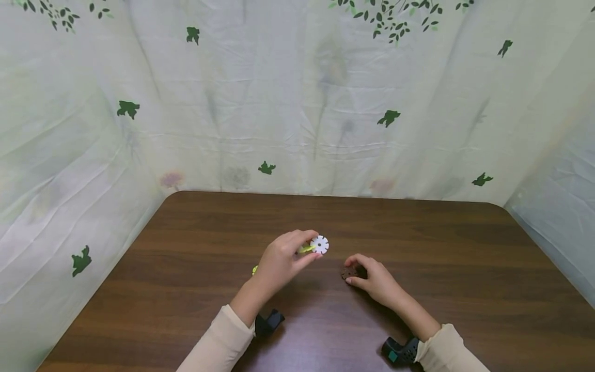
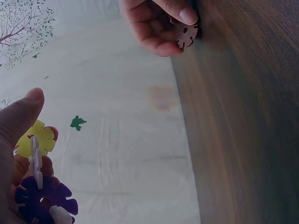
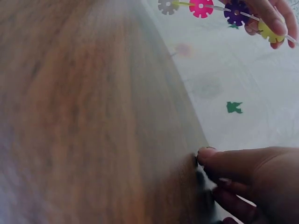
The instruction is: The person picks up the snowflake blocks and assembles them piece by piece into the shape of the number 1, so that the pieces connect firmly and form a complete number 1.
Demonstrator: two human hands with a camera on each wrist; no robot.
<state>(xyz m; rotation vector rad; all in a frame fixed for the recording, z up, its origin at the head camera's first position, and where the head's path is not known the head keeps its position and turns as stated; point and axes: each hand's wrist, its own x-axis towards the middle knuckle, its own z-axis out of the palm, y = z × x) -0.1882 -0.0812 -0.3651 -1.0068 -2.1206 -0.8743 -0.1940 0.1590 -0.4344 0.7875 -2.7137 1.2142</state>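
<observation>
My left hand [image 1: 283, 256] pinches a chain of slotted plastic discs above the table, with a white disc [image 1: 319, 245] at its fingertips. In the right wrist view the chain shows a pink disc [image 3: 202, 7], a purple disc [image 3: 236, 12] and a yellow disc [image 3: 271, 30], joined by pale discs seen edge-on. The left wrist view also has the purple disc [image 2: 44, 200] by the palm. Lower and to the right, my right hand [image 1: 374, 281] pinches a brown slotted disc [image 1: 349, 273] between thumb and fingers, close to the tabletop; fingers partly cover it.
The brown wooden table [image 1: 186, 289] has rounded far corners. Behind it and at both sides hangs a pale curtain [image 1: 297, 103] printed with green leaves. A black wrist device [image 1: 269, 323] sits under the left wrist, and another black device [image 1: 401, 351] under the right.
</observation>
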